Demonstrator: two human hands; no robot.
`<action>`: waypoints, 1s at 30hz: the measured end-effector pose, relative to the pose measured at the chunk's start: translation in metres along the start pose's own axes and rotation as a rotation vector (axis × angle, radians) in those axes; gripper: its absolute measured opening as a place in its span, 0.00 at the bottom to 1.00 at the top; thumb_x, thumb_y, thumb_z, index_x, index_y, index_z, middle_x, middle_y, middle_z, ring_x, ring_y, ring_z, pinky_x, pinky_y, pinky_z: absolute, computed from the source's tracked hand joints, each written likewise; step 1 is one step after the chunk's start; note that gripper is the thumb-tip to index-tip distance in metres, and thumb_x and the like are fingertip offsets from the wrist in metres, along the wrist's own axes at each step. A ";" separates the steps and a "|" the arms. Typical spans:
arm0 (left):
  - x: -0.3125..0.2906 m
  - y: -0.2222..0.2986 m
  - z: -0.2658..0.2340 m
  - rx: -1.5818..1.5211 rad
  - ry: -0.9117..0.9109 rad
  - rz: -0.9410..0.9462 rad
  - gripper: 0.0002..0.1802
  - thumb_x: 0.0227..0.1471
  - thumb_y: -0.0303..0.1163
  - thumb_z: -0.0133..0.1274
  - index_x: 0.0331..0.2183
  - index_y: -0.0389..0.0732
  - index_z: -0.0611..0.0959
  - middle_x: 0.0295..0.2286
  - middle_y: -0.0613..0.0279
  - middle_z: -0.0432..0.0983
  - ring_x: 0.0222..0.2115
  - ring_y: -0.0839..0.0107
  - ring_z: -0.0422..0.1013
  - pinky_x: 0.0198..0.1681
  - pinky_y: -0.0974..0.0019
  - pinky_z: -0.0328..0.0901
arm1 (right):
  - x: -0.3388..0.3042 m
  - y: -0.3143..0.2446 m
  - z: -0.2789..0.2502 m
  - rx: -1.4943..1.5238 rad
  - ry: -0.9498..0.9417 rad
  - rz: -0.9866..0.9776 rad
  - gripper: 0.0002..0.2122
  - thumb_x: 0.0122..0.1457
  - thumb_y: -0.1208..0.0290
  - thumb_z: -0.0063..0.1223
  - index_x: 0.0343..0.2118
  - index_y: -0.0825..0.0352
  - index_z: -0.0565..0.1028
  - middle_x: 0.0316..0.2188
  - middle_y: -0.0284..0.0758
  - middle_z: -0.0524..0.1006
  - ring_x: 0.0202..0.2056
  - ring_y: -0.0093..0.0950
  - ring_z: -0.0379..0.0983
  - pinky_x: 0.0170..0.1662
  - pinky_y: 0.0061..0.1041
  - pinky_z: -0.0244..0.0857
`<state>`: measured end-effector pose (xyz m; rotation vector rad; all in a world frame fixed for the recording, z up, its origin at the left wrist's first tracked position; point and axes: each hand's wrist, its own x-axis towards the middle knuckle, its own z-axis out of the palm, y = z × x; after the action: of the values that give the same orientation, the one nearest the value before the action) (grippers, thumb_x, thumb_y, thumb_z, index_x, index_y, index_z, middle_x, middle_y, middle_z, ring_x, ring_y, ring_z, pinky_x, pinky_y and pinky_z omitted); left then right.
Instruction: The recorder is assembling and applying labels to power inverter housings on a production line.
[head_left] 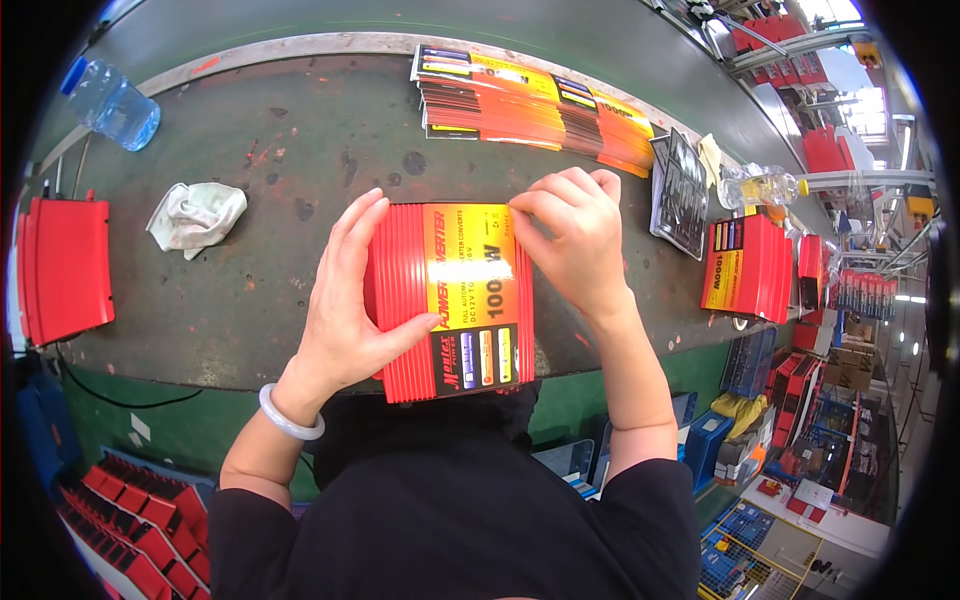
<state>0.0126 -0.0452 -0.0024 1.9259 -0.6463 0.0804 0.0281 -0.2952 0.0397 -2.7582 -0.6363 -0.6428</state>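
Note:
A red inverter (403,265) with a ribbed casing sits at the near edge of the dark green workbench, right in front of me. On its top lies a yellow and black label (465,285). My left hand (345,315) is wrapped round the casing's left side, its thumb resting across the top by the label. At the far right corner of the label, my right hand (575,240) has thumb and forefinger pinched together on the label's edge. The other right fingers are curled in.
Fanned-out labels (530,105) lie at the bench's far side. Black sheets (682,195), a yellow-capped bottle (760,188) and another labelled inverter (745,265) stand right. Left are a white cloth (198,218), a blue-capped water bottle (118,108) and a red casing (65,270).

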 end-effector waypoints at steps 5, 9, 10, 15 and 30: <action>0.000 0.000 0.001 0.005 0.003 0.001 0.52 0.34 0.35 0.68 0.59 0.37 0.60 0.57 0.46 0.56 0.58 0.50 0.57 0.59 0.53 0.55 | 0.000 0.003 -0.004 -0.001 -0.028 0.002 0.04 0.43 0.75 0.60 0.21 0.61 0.75 0.22 0.26 0.75 0.29 0.25 0.71 0.39 0.30 0.55; 0.002 0.000 0.002 0.009 -0.003 -0.007 0.52 0.34 0.35 0.68 0.59 0.37 0.60 0.57 0.46 0.56 0.58 0.49 0.57 0.59 0.53 0.55 | 0.006 0.002 0.002 -0.018 -0.038 -0.029 0.04 0.44 0.75 0.60 0.21 0.61 0.75 0.22 0.25 0.75 0.29 0.25 0.71 0.39 0.30 0.55; 0.002 0.000 0.002 0.014 -0.004 -0.010 0.52 0.34 0.35 0.68 0.59 0.37 0.59 0.58 0.46 0.56 0.58 0.49 0.57 0.59 0.53 0.55 | 0.007 0.003 0.001 -0.032 -0.049 -0.041 0.03 0.44 0.75 0.59 0.21 0.61 0.75 0.22 0.25 0.75 0.29 0.26 0.71 0.39 0.30 0.55; -0.003 0.001 -0.007 0.033 0.022 -0.006 0.51 0.36 0.35 0.67 0.59 0.37 0.59 0.59 0.45 0.54 0.59 0.49 0.56 0.59 0.53 0.54 | 0.009 0.009 -0.007 0.033 0.058 0.079 0.02 0.47 0.73 0.59 0.24 0.59 0.77 0.23 0.24 0.74 0.31 0.25 0.70 0.39 0.30 0.54; -0.023 -0.050 -0.124 0.201 0.485 -0.312 0.12 0.44 0.20 0.56 0.36 0.34 0.82 0.32 0.62 0.73 0.29 0.72 0.70 0.31 0.69 0.63 | 0.094 -0.057 0.022 0.655 -0.145 0.089 0.14 0.59 0.71 0.52 0.48 0.66 0.73 0.44 0.39 0.76 0.47 0.31 0.72 0.50 0.27 0.65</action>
<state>0.0448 0.0867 0.0033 2.0721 -0.0125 0.4136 0.0861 -0.2047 0.0714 -2.2086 -0.6129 -0.1643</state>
